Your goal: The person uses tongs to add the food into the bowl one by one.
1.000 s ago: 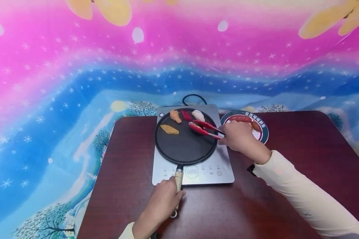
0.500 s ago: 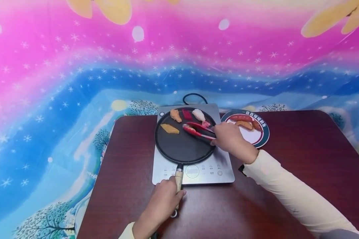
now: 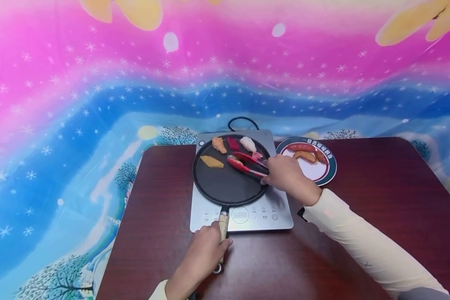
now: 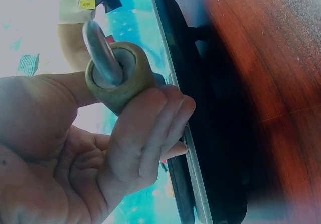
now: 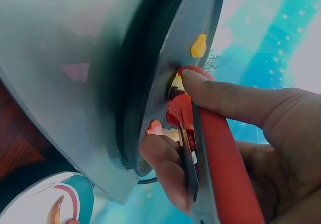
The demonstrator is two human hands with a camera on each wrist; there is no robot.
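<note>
— Left side first: what's the grip?
— My left hand point(image 3: 205, 250) is curled firmly round the pale handle point(image 3: 223, 225) on the near side, its metal ring point(image 4: 104, 56) poking out at the end.
— And on the right?
— My right hand point(image 3: 286, 177) holds the red tongs point(image 3: 241, 167), tips a little apart, right of centre over the black pan point(image 3: 225, 183). A yellowish piece point(image 5: 178, 83) shows between them; whether it's pinched, I can't tell.
— The pan itself?
— Sitting on the silver cooktop point(image 3: 281, 212), tan slice point(image 3: 211, 161) at left, white piece point(image 3: 248, 144) at far right.
— Surface and room?
— Glossy red-brown table point(image 3: 382, 179), glare on its near stretch! Teal-rimmed plate point(image 3: 331, 171) right of the cooktop, sausage-like red piece point(image 3: 301, 148) aboard; black cord point(image 3: 243, 118) looping at the far edge, and beyond, a pink-and-blue backdrop point(image 3: 225, 75) scattered with snowflakes.
</note>
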